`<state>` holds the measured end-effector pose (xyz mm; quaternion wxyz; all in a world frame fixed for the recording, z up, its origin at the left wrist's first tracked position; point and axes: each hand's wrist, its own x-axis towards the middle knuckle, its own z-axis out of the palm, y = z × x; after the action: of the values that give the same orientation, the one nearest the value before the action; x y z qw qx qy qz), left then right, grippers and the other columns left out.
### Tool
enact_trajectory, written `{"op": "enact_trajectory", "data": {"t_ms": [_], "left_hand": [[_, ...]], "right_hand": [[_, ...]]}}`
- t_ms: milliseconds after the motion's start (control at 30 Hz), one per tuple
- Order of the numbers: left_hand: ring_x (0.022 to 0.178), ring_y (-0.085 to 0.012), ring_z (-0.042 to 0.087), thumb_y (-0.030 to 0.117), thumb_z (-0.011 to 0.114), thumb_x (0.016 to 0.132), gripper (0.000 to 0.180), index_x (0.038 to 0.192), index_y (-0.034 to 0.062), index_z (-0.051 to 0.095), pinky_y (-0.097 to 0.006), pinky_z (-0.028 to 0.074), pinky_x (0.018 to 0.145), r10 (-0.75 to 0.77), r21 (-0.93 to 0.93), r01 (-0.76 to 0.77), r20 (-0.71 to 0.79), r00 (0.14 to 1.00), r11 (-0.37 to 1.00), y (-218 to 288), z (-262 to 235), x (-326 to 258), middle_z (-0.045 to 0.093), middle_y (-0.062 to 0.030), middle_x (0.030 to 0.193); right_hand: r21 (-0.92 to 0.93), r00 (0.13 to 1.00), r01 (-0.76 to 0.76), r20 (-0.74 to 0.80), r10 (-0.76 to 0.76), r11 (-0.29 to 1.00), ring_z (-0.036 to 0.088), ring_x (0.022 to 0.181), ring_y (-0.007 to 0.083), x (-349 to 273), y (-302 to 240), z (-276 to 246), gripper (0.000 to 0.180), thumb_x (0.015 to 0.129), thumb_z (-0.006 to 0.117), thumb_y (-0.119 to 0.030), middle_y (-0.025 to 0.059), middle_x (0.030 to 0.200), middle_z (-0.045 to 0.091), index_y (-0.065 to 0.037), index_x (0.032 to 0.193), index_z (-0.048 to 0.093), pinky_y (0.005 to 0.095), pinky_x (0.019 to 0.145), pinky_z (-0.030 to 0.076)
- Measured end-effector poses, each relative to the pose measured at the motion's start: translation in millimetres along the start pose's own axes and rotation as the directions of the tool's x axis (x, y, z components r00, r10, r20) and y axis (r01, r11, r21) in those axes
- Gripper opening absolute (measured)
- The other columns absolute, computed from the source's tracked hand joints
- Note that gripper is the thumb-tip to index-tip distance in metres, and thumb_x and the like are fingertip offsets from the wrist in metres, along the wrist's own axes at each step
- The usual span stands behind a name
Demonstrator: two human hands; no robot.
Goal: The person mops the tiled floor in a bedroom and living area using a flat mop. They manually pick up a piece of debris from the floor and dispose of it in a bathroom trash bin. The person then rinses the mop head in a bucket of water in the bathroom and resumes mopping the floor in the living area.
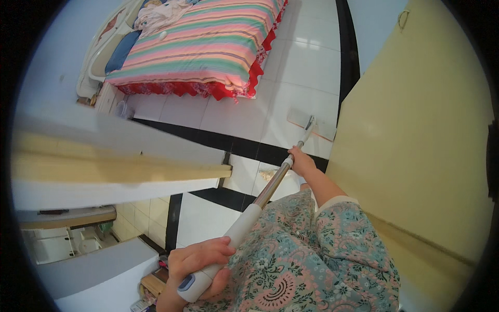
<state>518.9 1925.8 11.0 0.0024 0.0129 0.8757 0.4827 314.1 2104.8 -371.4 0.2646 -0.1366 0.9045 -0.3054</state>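
A long flat mop slants across the view, its white grip [243, 229] near me and its metal pole [274, 183] running away to the right. My left hand [201, 262] is wrapped round the grip close to its end, where a grey-blue button shows. Farther down, my right hand [302, 161] is closed round the pole. The pale mop head [311, 126] with an orange edge rests on the white tiles beyond the black floor strip. Its pad blends into the floor, so its outline is partly hard to make out.
A bed [197, 49] with a striped cover and red frilled skirt stands ahead on the left. The yellow door [410, 140] stands close on the right. A wall end [226, 169] juts in from the left. A small bin [123, 109] sits by the bedside.
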Motion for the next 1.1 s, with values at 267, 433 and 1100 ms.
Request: {"op": "enact_trajectory", "data": {"t_ms": [267, 433, 1100], "left_hand": [[0.070, -0.0275, 0.062, 0.017, 0.063, 0.070, 0.020, 0.073, 0.0000, 0.053, -0.037, 0.051, 0.067, 0.015, 0.062, -0.002, -0.212, 0.977, 0.998, 17.9, -61.9, -156.9, 0.061, -0.0165, 0.074], [0.062, -0.0295, 0.058, 0.016, 0.063, 0.065, 0.027, 0.075, -0.0059, 0.052, -0.040, 0.053, 0.062, 0.145, 0.017, -0.148, -0.334, 0.931, 0.989, 31.8, -93.7, -213.2, 0.056, -0.0195, 0.069], [0.078, -0.0295, 0.064, 0.011, 0.066, 0.062, 0.016, 0.072, -0.0001, 0.059, -0.037, 0.051, 0.075, -0.060, -0.062, 0.038, -0.405, 0.912, 0.997, 20.9, -27.0, -205.9, 0.064, -0.0144, 0.076]], "right_hand": [[-0.070, 0.975, 0.185, 0.141, -0.174, 0.980, 0.055, 0.099, 0.0352, -139.2, -77.2, 105.2, 0.034, 0.073, 0.054, -0.006, 0.0155, 0.123, 0.046, -0.007, 0.106, 0.048, 0.0438, 0.081, 0.046], [-0.012, 0.889, 0.330, 0.339, -0.306, 0.944, 0.057, 0.093, 0.0327, -197.5, -115.9, 136.9, 0.030, 0.071, 0.058, -0.010, 0.0127, 0.110, 0.052, -0.009, 0.101, 0.050, 0.0424, 0.073, 0.047], [-0.269, 0.865, 0.494, 0.248, -0.436, 0.827, 0.062, 0.080, 0.0294, -93.3, -76.7, 86.7, 0.014, 0.079, 0.055, -0.020, 0.0095, 0.084, 0.062, -0.014, 0.092, 0.056, 0.0419, 0.064, 0.048]]}}
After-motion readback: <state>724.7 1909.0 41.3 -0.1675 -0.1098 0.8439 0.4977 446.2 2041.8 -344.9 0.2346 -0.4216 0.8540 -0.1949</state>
